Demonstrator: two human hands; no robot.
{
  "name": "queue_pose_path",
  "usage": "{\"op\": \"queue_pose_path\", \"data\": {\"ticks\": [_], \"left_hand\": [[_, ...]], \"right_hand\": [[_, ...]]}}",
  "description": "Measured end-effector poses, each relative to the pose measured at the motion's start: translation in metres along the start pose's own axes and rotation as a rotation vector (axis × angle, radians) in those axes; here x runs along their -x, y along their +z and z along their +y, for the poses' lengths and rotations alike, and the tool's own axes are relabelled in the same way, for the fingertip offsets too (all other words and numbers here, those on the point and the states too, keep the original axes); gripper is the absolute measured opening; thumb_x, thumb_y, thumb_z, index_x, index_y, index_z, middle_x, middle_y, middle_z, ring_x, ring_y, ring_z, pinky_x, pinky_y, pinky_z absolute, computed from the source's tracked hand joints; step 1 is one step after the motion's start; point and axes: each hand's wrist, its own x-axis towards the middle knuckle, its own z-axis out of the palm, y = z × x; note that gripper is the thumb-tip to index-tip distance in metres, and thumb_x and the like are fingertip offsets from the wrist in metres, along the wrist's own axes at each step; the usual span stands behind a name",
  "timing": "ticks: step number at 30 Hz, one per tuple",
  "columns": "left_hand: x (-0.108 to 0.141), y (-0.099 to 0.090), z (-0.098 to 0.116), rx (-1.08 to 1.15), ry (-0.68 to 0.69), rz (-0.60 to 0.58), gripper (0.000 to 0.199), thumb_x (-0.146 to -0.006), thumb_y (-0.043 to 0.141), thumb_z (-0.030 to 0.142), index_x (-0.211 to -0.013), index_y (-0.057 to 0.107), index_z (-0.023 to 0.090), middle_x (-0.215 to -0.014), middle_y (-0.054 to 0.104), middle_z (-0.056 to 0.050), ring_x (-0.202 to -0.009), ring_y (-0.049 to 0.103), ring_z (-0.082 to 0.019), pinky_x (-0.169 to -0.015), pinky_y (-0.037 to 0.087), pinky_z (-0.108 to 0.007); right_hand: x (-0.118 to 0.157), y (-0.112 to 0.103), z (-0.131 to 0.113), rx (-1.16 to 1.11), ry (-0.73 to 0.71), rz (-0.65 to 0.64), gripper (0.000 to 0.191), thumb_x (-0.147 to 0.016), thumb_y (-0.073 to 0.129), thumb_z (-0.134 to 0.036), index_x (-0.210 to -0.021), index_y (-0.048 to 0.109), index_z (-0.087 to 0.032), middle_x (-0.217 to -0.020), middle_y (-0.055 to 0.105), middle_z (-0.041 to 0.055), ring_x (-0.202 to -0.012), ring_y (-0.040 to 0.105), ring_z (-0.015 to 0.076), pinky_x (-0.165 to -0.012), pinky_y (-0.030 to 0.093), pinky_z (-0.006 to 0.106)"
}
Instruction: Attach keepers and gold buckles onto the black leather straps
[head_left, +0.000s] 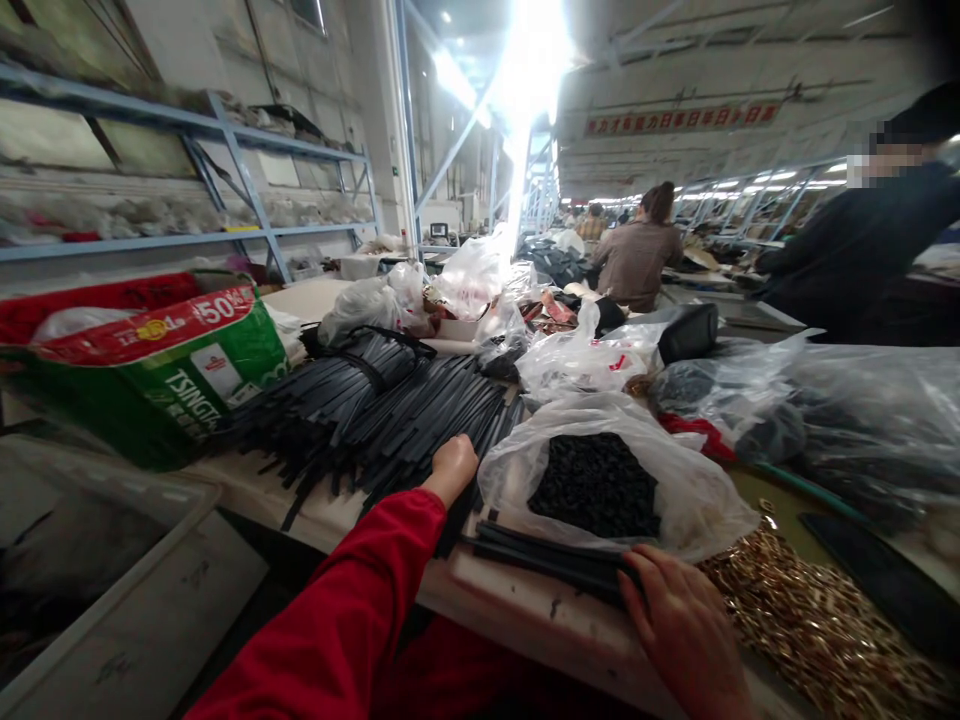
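Has the left hand (455,468), bare below a red sleeve (360,600), near the middle toward six o'clock, curled at the right edge of a wide pile of long, flat black strips (420,415). Cannot tell whether clamped on any strip, with the fingertips hidden. Has the bare right hand (679,620) at five o'clock, fingers bent over the right end of a small bundle of black strips (547,555) along the table's near edge. Cannot tell how firmly closed there.

Spreads the wide pile from the middle out to eight o'clock on a pale, marked worktable (517,595). Beyond the small bundle, toward four and five o'clock, shows an open, translucent white plastic bag (701,510) full of small black pieces (592,485). At four o'clock, shows a heap of shiny gold-coloured small pieces (817,620).

At nine o'clock, shows a green and red printed container (150,400); at eight, a whitish plastic crate (142,620). Shows blue metal shelving (232,160) at ten o'clock. Toward one o'clock, shows a person in a brown top (637,255), back turned; toward two, a person in dark clothes (870,240).
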Motion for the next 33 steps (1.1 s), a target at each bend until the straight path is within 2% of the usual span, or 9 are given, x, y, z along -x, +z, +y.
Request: {"op": "queue_pose_path", "data": {"ticks": [4,8,12,15,18,21,24,27,33], "left_hand": [[0.028,-0.016,-0.001,0.126,0.103,0.052,0.017,-0.083,0.043,0.023,-0.09,0.055,0.012,-0.085,0.062,-0.007,-0.078,0.058,-0.015,-0.07,0.043,-0.026],[0.093,-0.022,0.006,0.26,0.252,0.03,0.013,-0.081,0.043,0.026,-0.087,0.051,0.017,-0.071,0.058,0.001,-0.064,0.054,-0.01,-0.062,0.039,-0.02],[0.165,-0.018,0.002,0.537,0.405,-0.274,0.006,-0.075,0.046,0.022,-0.075,0.05,0.017,-0.065,0.053,0.003,-0.058,0.047,-0.009,-0.052,0.034,-0.018],[0.188,-0.017,-0.007,0.582,0.379,-0.584,0.006,-0.071,0.048,0.019,-0.076,0.051,0.017,-0.064,0.054,0.004,-0.055,0.044,-0.008,-0.048,0.031,-0.018],[0.179,-0.02,-0.001,0.724,0.358,-0.748,0.018,-0.073,0.046,0.019,-0.089,0.053,0.016,-0.077,0.061,0.001,-0.066,0.053,-0.011,-0.055,0.037,-0.018],[0.15,-0.02,0.024,0.849,0.377,-0.553,0.031,-0.077,0.045,0.025,-0.106,0.052,0.015,-0.104,0.059,-0.005,-0.091,0.053,-0.015,-0.077,0.04,-0.022],[0.123,-0.011,0.049,0.824,0.337,-0.552,0.026,-0.077,0.042,0.027,-0.085,0.06,0.012,-0.081,0.06,-0.003,-0.075,0.052,-0.014,-0.067,0.039,-0.023],[0.108,0.0,0.059,0.886,0.189,-0.685,0.024,-0.074,0.042,0.029,-0.069,0.058,0.011,-0.058,0.048,0.003,-0.054,0.04,-0.01,-0.05,0.031,-0.021],[0.104,0.006,0.053,0.989,0.038,-0.746,0.026,-0.072,0.045,0.034,-0.072,0.059,0.011,-0.056,0.042,0.005,-0.05,0.032,-0.008,-0.047,0.023,-0.02]], "right_hand": [[-0.005,-0.005,-0.015,-0.213,0.085,-0.051,0.022,-0.08,0.049,-0.033,-0.095,0.057,-0.02,-0.099,0.062,0.0079,-0.092,0.054,0.0248,-0.086,0.037,0.04],[-0.025,-0.015,-0.034,-0.697,0.396,-0.265,0.031,-0.083,0.042,-0.042,-0.099,0.054,-0.019,-0.088,0.062,0.0074,-0.082,0.056,0.021,-0.074,0.042,0.035],[-0.047,-0.023,-0.041,-1.355,0.698,-0.557,0.052,-0.076,0.043,-0.057,-0.107,0.048,-0.015,-0.05,0.042,-0.0064,-0.043,0.038,0.0098,-0.044,0.029,0.023],[-0.053,-0.022,-0.04,-1.562,0.886,-0.492,0.045,-0.07,0.053,-0.058,-0.087,0.052,-0.016,-0.042,0.029,-0.0108,-0.038,0.026,0.0053,-0.041,0.02,0.02],[-0.051,-0.018,-0.051,-1.53,0.888,-0.541,0.045,-0.066,0.056,-0.06,-0.074,0.052,-0.016,-0.039,0.031,-0.0105,-0.037,0.027,0.0047,-0.04,0.02,0.02],[-0.047,-0.018,-0.075,-1.536,0.764,-0.701,0.049,-0.067,0.049,-0.065,-0.07,0.05,-0.016,-0.044,0.041,-0.0068,-0.039,0.035,0.0061,-0.041,0.026,0.02],[-0.046,-0.021,-0.085,-1.518,0.657,-0.821,0.051,-0.072,0.037,-0.067,-0.066,0.048,-0.017,-0.05,0.048,-0.003,-0.043,0.042,0.0085,-0.044,0.032,0.022],[-0.055,-0.023,-0.057,-1.267,0.478,-0.882,0.048,-0.079,0.033,-0.058,-0.065,0.052,-0.017,-0.055,0.053,-0.0003,-0.051,0.049,0.0118,-0.05,0.036,0.024],[-0.097,0.007,0.029,-0.256,0.231,-0.6,0.023,-0.085,0.036,-0.025,-0.091,0.057,-0.017,-0.091,0.062,0.0068,-0.083,0.059,0.018,-0.069,0.04,0.027]]}}
